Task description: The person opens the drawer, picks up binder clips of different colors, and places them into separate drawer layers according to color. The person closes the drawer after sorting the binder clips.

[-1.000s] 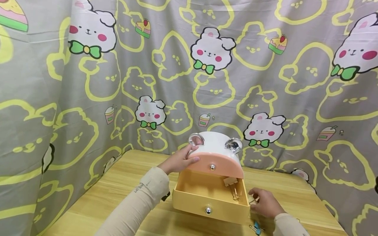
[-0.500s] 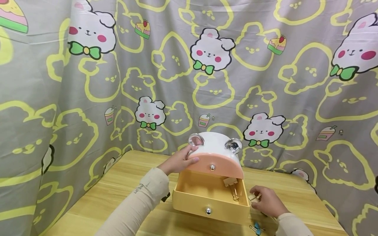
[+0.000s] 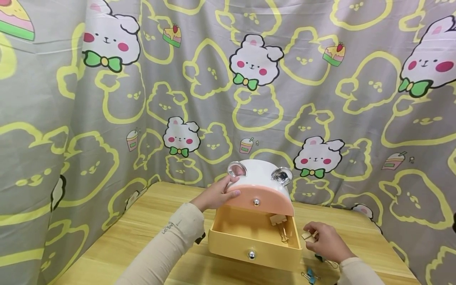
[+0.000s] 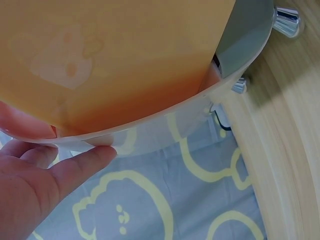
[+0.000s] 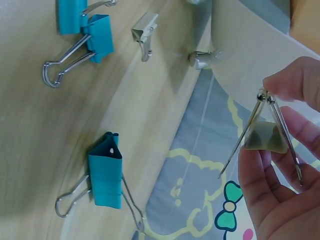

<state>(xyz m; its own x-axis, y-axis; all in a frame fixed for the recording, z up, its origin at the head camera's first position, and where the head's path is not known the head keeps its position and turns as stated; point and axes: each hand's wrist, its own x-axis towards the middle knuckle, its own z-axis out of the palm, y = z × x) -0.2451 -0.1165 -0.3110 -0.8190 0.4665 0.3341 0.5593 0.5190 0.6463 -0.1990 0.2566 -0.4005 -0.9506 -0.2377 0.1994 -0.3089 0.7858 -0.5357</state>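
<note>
My left hand [image 3: 218,193] grips the upper left edge of a small drawer box [image 3: 261,170] with a white top and silvery ears. In the left wrist view its thumb [image 4: 87,167] lies along the rim. Below the peach front, the yellow drawer [image 3: 254,247] is pulled out; a beige binder clip with wire handles [image 3: 278,220] lies inside at its right. Beside the drawer, my right hand [image 3: 329,240] pinches another beige binder clip [image 5: 266,136], its two wire handles spread apart in the right wrist view.
Teal binder clips [image 5: 105,177] lie on the wooden table [image 3: 142,225] near my right hand. A small pale clip [image 5: 145,32] lies close to the box's foot [image 5: 201,60]. A grey cartoon-print curtain [image 3: 210,71] hangs behind and at the sides.
My right hand has drawn slightly right, away from the drawer's side, with the beige binder clip in its fingers. The left hand and the box have stayed put.
</note>
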